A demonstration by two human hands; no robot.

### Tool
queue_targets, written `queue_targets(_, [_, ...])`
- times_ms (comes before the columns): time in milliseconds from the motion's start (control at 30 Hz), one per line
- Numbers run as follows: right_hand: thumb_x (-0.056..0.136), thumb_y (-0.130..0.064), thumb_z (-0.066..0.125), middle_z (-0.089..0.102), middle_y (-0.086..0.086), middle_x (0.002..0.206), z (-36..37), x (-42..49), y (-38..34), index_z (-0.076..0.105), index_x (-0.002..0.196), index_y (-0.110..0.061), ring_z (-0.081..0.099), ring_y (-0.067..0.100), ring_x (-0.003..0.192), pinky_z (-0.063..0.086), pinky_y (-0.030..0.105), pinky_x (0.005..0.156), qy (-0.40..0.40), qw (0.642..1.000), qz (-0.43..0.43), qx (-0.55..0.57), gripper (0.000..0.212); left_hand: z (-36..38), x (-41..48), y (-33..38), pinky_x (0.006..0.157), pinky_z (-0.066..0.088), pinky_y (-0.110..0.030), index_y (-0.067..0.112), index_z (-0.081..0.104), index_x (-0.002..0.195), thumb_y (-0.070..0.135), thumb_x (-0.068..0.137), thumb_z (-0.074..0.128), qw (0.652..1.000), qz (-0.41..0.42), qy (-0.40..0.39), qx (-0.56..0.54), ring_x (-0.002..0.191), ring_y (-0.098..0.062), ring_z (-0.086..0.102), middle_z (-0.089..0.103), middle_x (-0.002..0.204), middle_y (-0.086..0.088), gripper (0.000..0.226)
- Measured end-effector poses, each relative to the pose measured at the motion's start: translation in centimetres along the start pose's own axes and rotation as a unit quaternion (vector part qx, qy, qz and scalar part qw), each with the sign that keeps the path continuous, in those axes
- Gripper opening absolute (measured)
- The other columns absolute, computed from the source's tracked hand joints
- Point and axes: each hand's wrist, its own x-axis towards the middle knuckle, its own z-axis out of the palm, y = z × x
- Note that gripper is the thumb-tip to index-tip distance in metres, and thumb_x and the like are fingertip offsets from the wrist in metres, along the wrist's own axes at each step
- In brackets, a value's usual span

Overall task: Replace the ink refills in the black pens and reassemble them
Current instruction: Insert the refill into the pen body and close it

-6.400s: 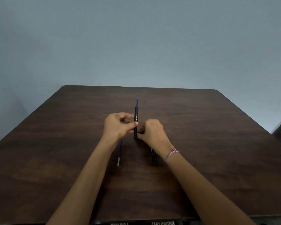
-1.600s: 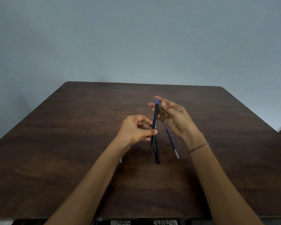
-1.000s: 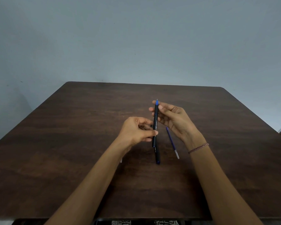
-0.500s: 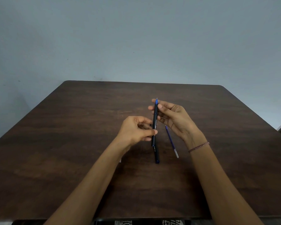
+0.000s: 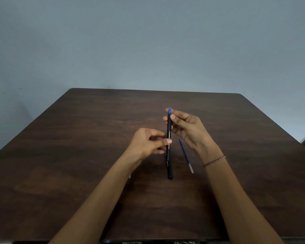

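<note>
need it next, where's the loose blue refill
Head view: the blue refill lies on the table, just right of the lying black pen, near the right hand.

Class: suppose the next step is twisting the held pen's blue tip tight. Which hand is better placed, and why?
Right. The right hand has its thumb and fingertips at the blue tip, while the left hand pinches the black pen mid-barrel, probably steadying it.

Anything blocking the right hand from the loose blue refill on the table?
Nothing visible. The blue refill lies bare on the table under the right hand, which pinches the held black pen near its tip.
</note>
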Motion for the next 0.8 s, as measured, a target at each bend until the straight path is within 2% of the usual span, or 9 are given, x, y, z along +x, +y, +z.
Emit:
queue_targets(67, [0.087, -0.005, 0.057, 0.074, 0.0, 0.076, 0.05, 0.03, 0.02, 0.067, 0.098, -0.013, 0.068, 0.005, 0.074, 0.054, 0.015, 0.067, 0.004, 1.0, 0.004, 0.003, 0.017, 0.03, -0.1, 0.02, 0.055, 0.055, -0.016, -0.002, 0.064, 0.109, 0.007, 0.078, 0.071, 1.0, 0.003, 0.002, 0.006, 0.064, -0.007, 0.067, 0.069, 0.087, -0.011, 0.033])
queue_targets(200, [0.087, -0.005, 0.057, 0.073, -0.001, 0.073, 0.04, 0.08, 0.23, 0.067, 0.098, -0.012, 0.067, 0.004, 0.072, 0.053, 0.015, 0.065, 0.008, 1.0, 0.011, 0.011, 0.016, 0.15, -0.28, 0.07, 0.053, 0.054, -0.016, -0.004, 0.065, 0.102, 0.005, 0.077, 0.071, 1.0, 0.006, 0.002, 0.008, 0.057, -0.005, 0.066, 0.067, 0.079, -0.009, 0.027])
queue_targets(267, [0.087, -0.007, 0.057, 0.072, -0.002, 0.076, 0.02, 0.04, 0.34, 0.068, 0.097, -0.012, 0.065, 0.003, 0.072, 0.054, 0.016, 0.067, -0.005, 1.0, 0.017, 0.006, 0.016, 0.14, -0.32, 0.07, 0.052, 0.055, -0.017, -0.002, 0.066, 0.095, 0.004, 0.077, 0.071, 1.0, 0.005, 0.003, 0.01, 0.054, -0.005, 0.065, 0.066, 0.074, -0.008, 0.02])
queue_targets(367, [0.087, -0.009, 0.057, 0.071, -0.002, 0.086, 0.0, -0.05, 0.35, 0.072, 0.083, -0.013, 0.065, 0.002, 0.075, 0.054, 0.018, 0.07, -0.027, 0.999, 0.018, -0.008, 0.017, 0.19, -0.36, -0.04, 0.051, 0.056, -0.018, 0.003, 0.065, 0.083, 0.001, 0.076, 0.071, 1.0, 0.013, 0.009, 0.011, 0.05, -0.004, 0.062, 0.063, 0.067, -0.006, 0.009])
queue_targets(600, [0.085, -0.006, 0.06, 0.075, -0.007, 0.081, -0.26, 0.08, 0.32, 0.068, 0.085, -0.005, 0.067, 0.001, 0.074, 0.053, 0.014, 0.066, 0.008, 0.999, 0.017, -0.031, 0.009, 0.56, -0.23, -0.36, 0.052, 0.056, -0.02, 0.013, 0.065, 0.074, 0.005, 0.073, 0.075, 0.999, 0.018, 0.032, 0.037, 0.051, -0.006, 0.064, 0.065, 0.063, -0.003, 0.012])
queue_targets(800, [0.082, -0.007, 0.065, 0.075, -0.005, 0.08, -0.08, 0.13, 0.24, 0.069, 0.077, -0.008, 0.067, 0.002, 0.072, 0.053, 0.013, 0.064, 0.041, 0.998, 0.019, -0.048, 0.007, 0.59, -0.04, -0.57, 0.054, 0.056, -0.023, 0.018, 0.065, 0.073, 0.007, 0.072, 0.076, 0.997, 0.017, 0.057, 0.057, 0.054, -0.007, 0.066, 0.066, 0.063, 0.0, 0.016])
